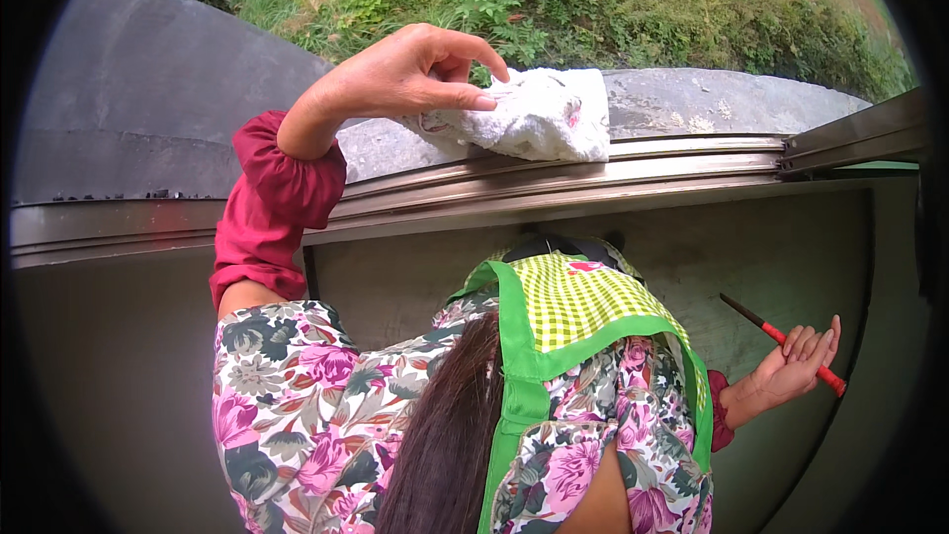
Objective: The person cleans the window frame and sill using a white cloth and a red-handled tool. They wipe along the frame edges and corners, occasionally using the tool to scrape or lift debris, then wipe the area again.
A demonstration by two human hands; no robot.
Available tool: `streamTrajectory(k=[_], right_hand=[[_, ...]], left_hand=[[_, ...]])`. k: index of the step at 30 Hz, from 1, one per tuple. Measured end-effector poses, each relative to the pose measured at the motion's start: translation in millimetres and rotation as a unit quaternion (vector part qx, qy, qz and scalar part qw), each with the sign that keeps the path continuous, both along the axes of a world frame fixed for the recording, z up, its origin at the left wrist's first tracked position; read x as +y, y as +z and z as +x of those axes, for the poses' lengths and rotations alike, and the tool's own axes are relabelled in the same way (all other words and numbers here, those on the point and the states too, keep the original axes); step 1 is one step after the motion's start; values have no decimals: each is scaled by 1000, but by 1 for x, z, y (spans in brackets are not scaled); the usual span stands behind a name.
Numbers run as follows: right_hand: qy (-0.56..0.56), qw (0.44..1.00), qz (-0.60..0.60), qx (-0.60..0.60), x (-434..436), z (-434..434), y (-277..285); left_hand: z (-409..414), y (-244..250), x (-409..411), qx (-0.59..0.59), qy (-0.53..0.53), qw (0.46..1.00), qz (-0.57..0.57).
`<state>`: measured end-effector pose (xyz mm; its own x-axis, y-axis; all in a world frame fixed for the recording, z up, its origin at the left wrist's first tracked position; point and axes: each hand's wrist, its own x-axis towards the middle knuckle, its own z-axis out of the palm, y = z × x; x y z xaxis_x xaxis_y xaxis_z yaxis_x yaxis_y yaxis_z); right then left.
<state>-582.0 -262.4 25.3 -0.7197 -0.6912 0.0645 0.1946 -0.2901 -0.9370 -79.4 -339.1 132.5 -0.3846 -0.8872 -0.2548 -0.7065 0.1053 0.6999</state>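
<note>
My left hand (426, 74) is over the window ledge, thumb and forefinger at a crumpled white cloth (545, 115) with small dark and pink marks. The forefinger and thumb curve towards each other with a gap between their tips; whether they pinch the cloth is unclear. The cloth lies across the metal window track and the stone ledge. Low on the right, my right hand (801, 363) is closed around the red handle of a slim tool (772, 334), its narrow dark end pointing up and left. The kind of tool cannot be told.
A metal sliding-window track (667, 167) runs across the view, with a grey stone ledge (741, 96) beyond it. A window frame bar (860, 135) stands at the right. Green shrubs (549, 0) grow outside. A green checked apron (593, 304) covers my front.
</note>
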Motion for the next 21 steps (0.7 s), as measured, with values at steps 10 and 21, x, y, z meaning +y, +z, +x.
streamTrajectory(k=[10, 21], right_hand=[[73, 997, 16, 16, -29, 26, 24], [123, 992, 32, 28, -55, 19, 11]], left_hand=[[89, -42, 118, -140, 61, 984, 91], [65, -85, 123, -238, -145, 940, -198]])
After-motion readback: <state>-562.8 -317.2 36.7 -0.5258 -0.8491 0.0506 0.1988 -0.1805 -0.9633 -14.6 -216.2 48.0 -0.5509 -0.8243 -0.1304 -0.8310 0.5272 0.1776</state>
